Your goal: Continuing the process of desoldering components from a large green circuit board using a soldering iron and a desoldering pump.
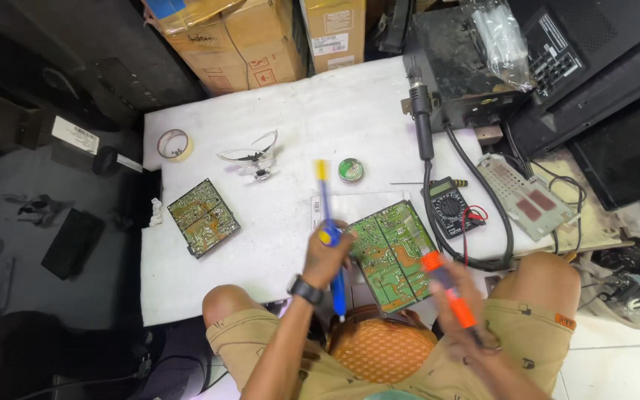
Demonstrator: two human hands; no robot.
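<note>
In the head view, the left hand (327, 255) is closed around a blue and yellow desoldering pump (329, 235), held upright beside the green circuit board (392, 252), which lies at the near table edge, between the knees. The right hand (459, 311) grips an orange soldering iron (446, 285), tip angled onto the board, so heat and suction can meet at one joint. A multimeter (450, 205) lies just beside the board.

A: What's the room like?
B: Low white table (209, 274), scuffed top. Cardboard boxes (231, 41) stacked behind it, dark flat panels (616, 141) leaning at right.
A: Floor?
B: Grey and dark at left (9, 192), white tiles (616, 363) at lower right. Even, bright light.
</note>
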